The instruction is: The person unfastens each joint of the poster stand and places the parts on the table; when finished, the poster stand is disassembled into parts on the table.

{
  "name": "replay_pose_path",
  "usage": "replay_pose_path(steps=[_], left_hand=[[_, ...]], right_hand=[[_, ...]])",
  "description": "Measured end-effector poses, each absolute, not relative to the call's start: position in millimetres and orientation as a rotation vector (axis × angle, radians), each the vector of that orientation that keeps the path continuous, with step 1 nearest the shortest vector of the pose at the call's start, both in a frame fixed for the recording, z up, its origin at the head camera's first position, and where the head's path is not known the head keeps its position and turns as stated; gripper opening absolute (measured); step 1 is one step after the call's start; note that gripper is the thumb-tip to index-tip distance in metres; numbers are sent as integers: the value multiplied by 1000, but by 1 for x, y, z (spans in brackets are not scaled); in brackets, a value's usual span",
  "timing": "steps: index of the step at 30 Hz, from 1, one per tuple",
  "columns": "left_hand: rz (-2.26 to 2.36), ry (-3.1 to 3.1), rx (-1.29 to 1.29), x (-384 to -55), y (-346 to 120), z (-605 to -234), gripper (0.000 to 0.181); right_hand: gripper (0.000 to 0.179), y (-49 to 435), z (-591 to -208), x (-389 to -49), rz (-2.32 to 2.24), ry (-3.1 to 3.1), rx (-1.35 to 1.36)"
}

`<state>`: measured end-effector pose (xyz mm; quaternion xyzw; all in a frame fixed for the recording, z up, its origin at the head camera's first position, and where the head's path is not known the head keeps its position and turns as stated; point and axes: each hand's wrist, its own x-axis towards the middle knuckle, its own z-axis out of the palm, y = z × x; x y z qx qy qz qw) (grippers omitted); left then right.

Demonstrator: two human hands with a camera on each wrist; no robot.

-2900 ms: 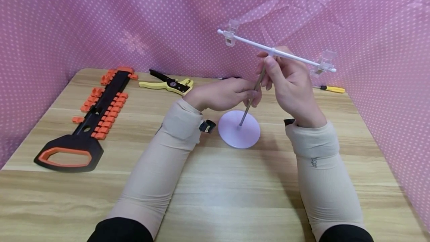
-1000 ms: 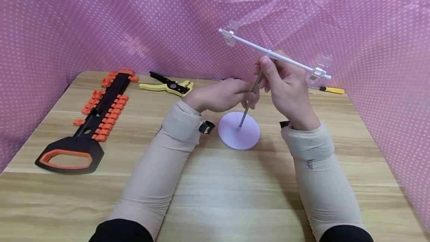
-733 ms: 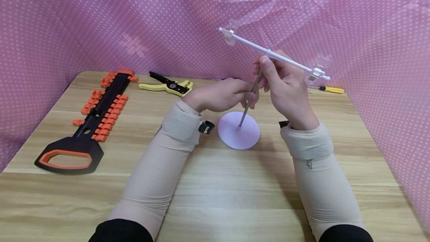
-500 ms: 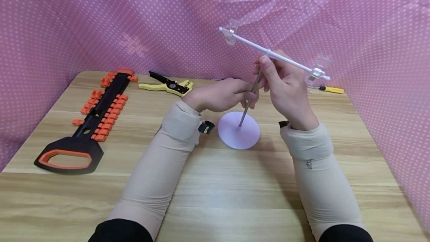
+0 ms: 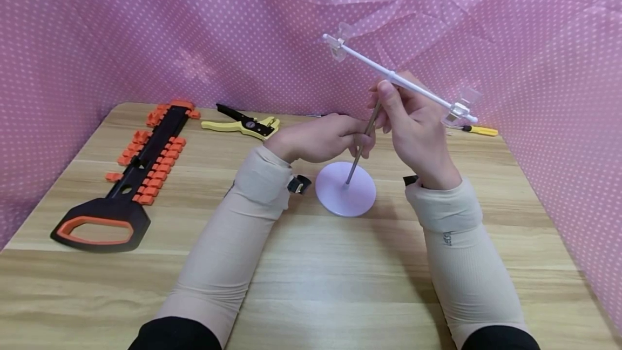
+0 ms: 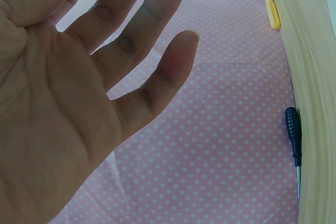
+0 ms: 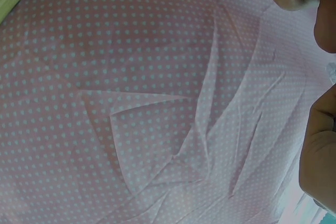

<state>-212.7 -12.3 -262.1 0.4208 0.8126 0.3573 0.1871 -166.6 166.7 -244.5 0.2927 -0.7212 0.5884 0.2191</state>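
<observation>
A small stand with a round white base (image 5: 335, 196) rests on the table, its thin metal rod (image 5: 353, 169) leaning to the upper right. My left hand (image 5: 323, 136) pinches the rod midway up; in the left wrist view its other fingers (image 6: 173, 61) spread out loosely. Higher up, my right hand (image 5: 420, 131) grips the rod's top between thumb and fingers, just under a white crossbar (image 5: 366, 62). Clear plastic clips sit at the bar's two ends, a left clip (image 5: 338, 50) and a right clip (image 5: 458, 112). Only parts of the right fingers (image 7: 320, 150) show in the right wrist view.
A black rack with orange clips (image 5: 167, 126) lies at the left of the wooden table (image 5: 311, 285). Yellow-black wire strippers (image 5: 250, 123) and a yellow screwdriver (image 5: 481, 130) lie along the back edge, as does a black screwdriver (image 6: 294, 135). Pink dotted cloth (image 5: 272, 26) hangs behind.
The crossbar has turned a little: its left end is now higher and its right end lower. Over the longer span, my right hand has shifted slightly left and down. The left hand stays put.
</observation>
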Motion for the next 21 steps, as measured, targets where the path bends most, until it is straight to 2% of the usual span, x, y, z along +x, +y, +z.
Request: replay_pose_path(steps=[21], left_hand=[[991, 2302, 1196, -212, -13, -262, 26]], right_hand=[[17, 167, -246, -167, 1647, -1972, 828]])
